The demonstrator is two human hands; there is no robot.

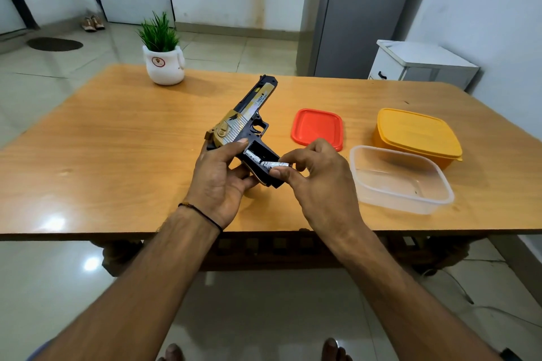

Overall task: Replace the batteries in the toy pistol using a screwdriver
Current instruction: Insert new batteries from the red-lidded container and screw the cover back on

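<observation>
Pistol (246, 120) is over the middle of the desk (117, 155), barrel pointing away. The left hand (218, 182) holds it, fingers curled under the grip and thumb pressed on the side just beside the open battery bay (259, 152). Whether the butt touches the wood I cannot tell. A seated battery (254, 158) lies in the far part of the bay. A loose battery (277, 165) juts from its near end, pinched between the thumb and fingertips of the right hand (316, 182).

The cover is already off, and the work looks to be at the cells themselves; whether the loose battery is going in or coming out cannot be told. Either way, the left hand should hold the pistol steady with its thumb clear of the bay. The right hand should move the cell in line with the slot rather than levering it. If the cell is going in, check the polarity marks and press the spring end home first. A cell that slips could roll off the desk.

The desk is smooth, orange-brown wood with a slight sheen. At its far left edge stands a white plant pot (164, 64). Right of the pistol lie a red lid (318, 127), a clear tub (401, 182) near the right hand, and a shut yellow box (416, 133) behind the tub. No screwdriver is in view.

The room has a pale glossy tiled floor, with a dark mat (54, 44) and shoes (93, 23) at far left. A tall grey unit (357, 9) and a white cabinet (422, 63) stand at right.
</observation>
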